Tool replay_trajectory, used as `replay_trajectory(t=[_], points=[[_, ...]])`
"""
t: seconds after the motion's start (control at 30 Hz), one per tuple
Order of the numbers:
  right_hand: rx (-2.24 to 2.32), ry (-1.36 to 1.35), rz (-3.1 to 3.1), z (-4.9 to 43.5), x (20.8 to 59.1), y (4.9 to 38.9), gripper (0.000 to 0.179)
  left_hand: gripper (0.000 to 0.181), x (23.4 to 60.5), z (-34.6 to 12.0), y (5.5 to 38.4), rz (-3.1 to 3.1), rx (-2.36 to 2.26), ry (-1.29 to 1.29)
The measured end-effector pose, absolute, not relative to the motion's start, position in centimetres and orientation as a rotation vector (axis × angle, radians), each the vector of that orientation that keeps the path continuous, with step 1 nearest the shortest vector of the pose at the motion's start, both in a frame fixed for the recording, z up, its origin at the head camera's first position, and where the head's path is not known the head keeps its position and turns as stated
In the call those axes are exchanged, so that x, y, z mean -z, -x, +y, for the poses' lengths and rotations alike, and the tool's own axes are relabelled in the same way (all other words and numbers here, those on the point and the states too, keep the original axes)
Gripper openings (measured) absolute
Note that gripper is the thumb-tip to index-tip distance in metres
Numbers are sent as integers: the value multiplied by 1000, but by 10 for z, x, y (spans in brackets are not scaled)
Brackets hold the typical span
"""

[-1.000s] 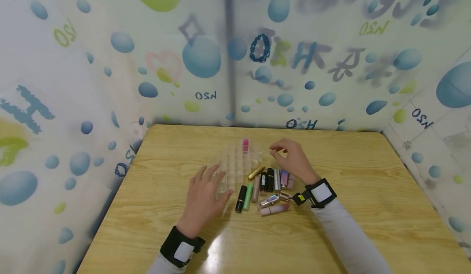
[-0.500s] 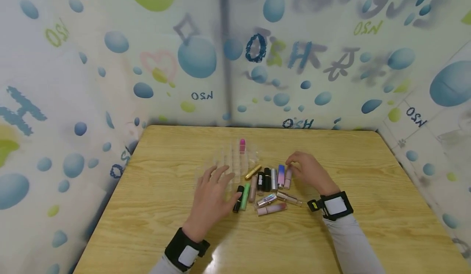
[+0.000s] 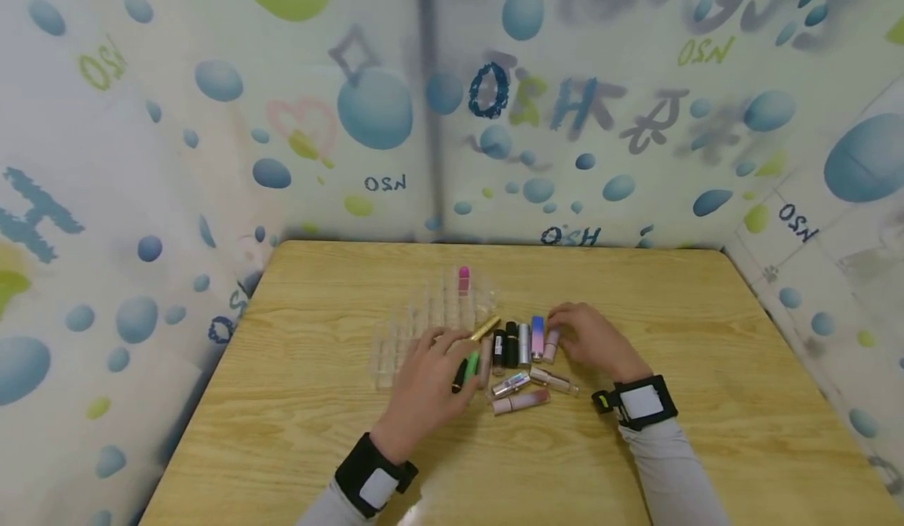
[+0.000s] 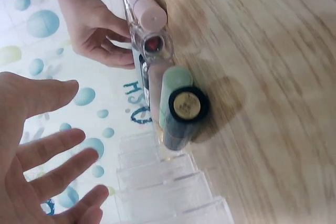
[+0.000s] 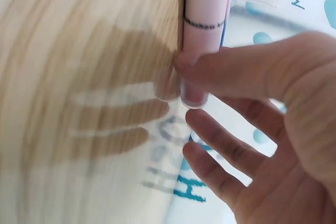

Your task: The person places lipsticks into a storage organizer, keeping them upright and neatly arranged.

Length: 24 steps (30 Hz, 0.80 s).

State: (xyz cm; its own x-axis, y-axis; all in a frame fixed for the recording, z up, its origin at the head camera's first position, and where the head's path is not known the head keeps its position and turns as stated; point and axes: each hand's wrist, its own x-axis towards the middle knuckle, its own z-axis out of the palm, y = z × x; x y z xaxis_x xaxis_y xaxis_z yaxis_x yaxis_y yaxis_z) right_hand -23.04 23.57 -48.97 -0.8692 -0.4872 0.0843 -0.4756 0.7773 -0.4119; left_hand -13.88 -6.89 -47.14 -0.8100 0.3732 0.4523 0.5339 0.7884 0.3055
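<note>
My right hand (image 3: 596, 341) pinches the end of a pink lip gloss tube (image 5: 203, 45) at the right end of a row of cosmetics; in the right wrist view the thumb lies across it and the index finger passes behind. My left hand (image 3: 432, 377) hovers, fingers spread, over a black lipstick tube (image 4: 184, 121) with a gold end and a green tube (image 4: 176, 80), partly covering both in the head view. Left of the row stands a clear stepped organizer (image 3: 384, 353), with a magenta lipstick (image 3: 464, 279) in a back compartment.
Along the row lie a gold tube (image 3: 486, 327), black tubes (image 3: 512, 345), a silver tube (image 3: 524, 345) and a blue-purple tube (image 3: 537, 337). Nearer the front lie a shiny silver tube (image 3: 510, 385), a clear-ended tube (image 3: 554, 381) and another pink tube (image 3: 521, 402). Patterned walls surround the wooden table (image 3: 636, 471).
My right hand has come down from beside the organizer to the right end of the row and onto the pink tube. My left hand has moved right, from the organizer to over the black and green tubes.
</note>
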Motion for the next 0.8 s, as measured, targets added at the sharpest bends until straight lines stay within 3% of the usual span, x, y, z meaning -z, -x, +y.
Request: replay_trajectory(t=[0.47,0.8], points=[[370,766,3003,240,481,228,12,39,468,-62,139,-2667,665,832],[325,745,3041,237,460,210,14,41,470,-60,139,-2650,759,833]])
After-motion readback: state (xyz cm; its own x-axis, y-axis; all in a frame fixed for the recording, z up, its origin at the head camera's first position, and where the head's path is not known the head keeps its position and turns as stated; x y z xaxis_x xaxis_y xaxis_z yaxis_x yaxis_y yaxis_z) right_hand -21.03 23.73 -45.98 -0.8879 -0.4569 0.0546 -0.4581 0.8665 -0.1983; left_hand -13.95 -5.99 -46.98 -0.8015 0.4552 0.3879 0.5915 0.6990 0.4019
